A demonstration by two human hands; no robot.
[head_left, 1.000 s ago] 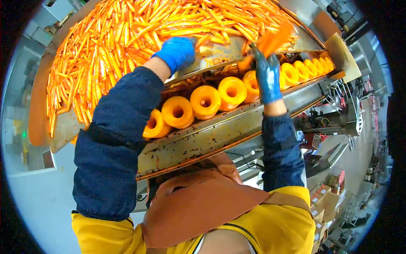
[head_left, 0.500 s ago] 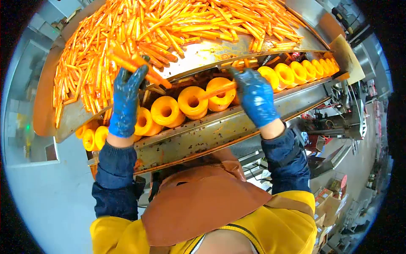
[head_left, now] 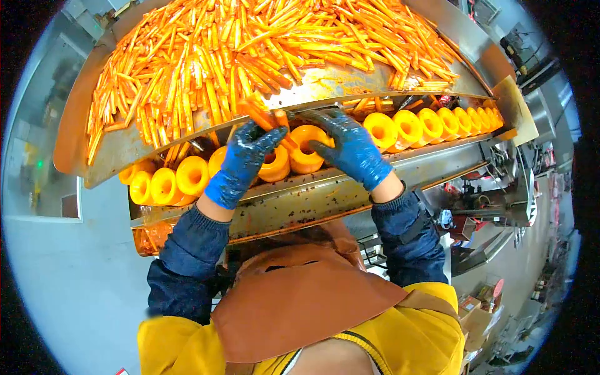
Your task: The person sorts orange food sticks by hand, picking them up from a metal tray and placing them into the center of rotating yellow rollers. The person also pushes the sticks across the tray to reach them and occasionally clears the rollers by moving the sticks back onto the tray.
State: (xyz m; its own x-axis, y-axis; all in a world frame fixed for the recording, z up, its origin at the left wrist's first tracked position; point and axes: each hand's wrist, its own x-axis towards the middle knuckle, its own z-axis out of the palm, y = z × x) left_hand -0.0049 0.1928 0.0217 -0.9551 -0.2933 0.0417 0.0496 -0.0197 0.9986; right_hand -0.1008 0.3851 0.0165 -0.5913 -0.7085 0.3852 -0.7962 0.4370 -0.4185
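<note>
My left hand (head_left: 247, 159), in a blue glove darkened with oil, is closed around a few oily orange sticks (head_left: 257, 114). They point up and to the left, over the row of orange funnel-like cups. My right hand (head_left: 353, 147), gloved the same way, reaches left across the row. Its fingers stretch towards the held sticks and its thumb is spread apart, beside an orange cup (head_left: 299, 164) with a round hole. I see no stick in the right hand. The left hand partly covers the neighbouring cups.
A large heap of orange sticks (head_left: 187, 62) lies on a metal tray (head_left: 331, 81) beyond the cups. More cups (head_left: 409, 128) run right and left in a curved row. A metal ledge (head_left: 300, 200) with dark specks lies nearer me. Boxes (head_left: 478, 322) stand at lower right.
My left hand has moved right with its sticks, and my right hand has moved left, so the two are close together. The stick at my right hand no longer shows there.
</note>
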